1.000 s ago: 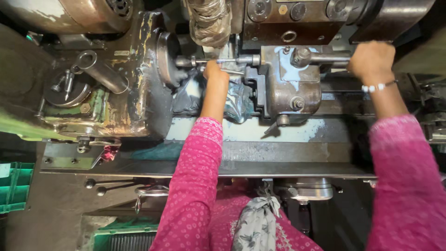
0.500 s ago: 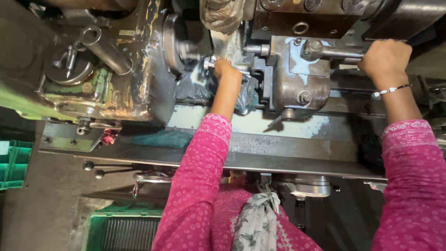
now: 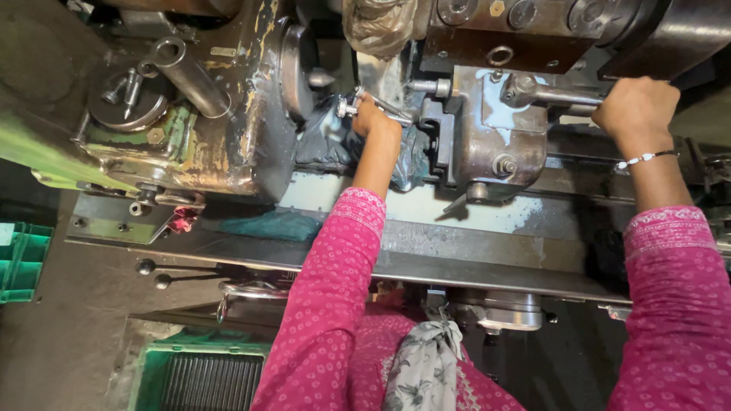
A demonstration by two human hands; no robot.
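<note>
Steel everywhere, oily and scuffed (milky coolant pooled beneath). Left hand [image 3: 375, 120] is closed round a small shiny rod [image 3: 378, 104] at twelve o'clock; right hand [image 3: 636, 106], at two o'clock, is clenched on the lever [image 3: 552, 96].

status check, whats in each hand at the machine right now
Left hand closed on a small metal part beside the chuck. Right hand gripping the lever handle. Dark wet cloth under left hand.

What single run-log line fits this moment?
left hand: holds small metal part by chuck | right hand: grips lever | coolant tray: wet
</note>
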